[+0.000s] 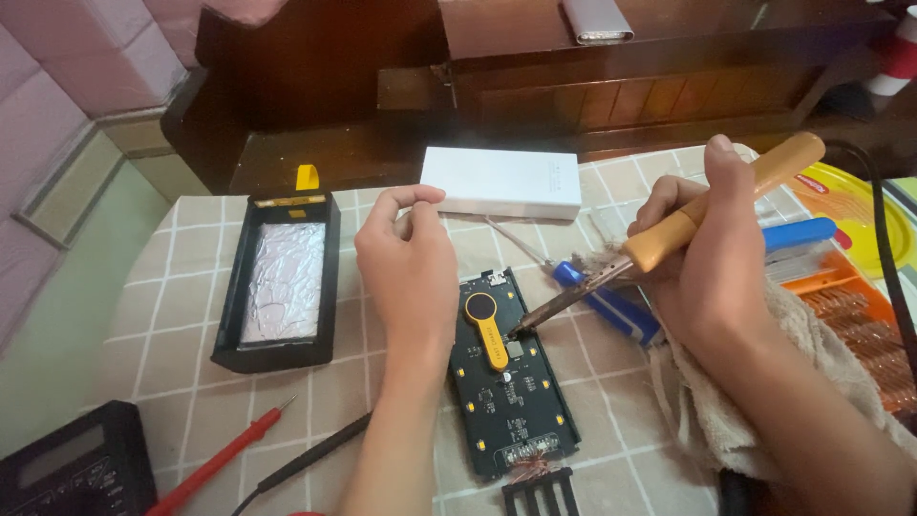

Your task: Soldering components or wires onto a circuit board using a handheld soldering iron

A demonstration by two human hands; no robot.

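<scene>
The tabletop [191, 315], covered in a checked cloth, fills most of the view. At ten o'clock lies an open black case [277, 282] lined with silver foil; at twelve a white rectangular box [501, 182]. Near the centre, running toward six o'clock, sits the black circuit board [516, 392] with a yellow tab [487, 330] on it. The left hand [411, 272] rests just at the board's nine o'clock edge, fingers curled, clamped on nothing I can see. The right hand [712, 258] is closed around the wooden-handled soldering iron [669, 229], tip touching the board beside the tab. Judged from here, lingering heat could scorch the tab or board; the left hand sits close enough to burn.
</scene>
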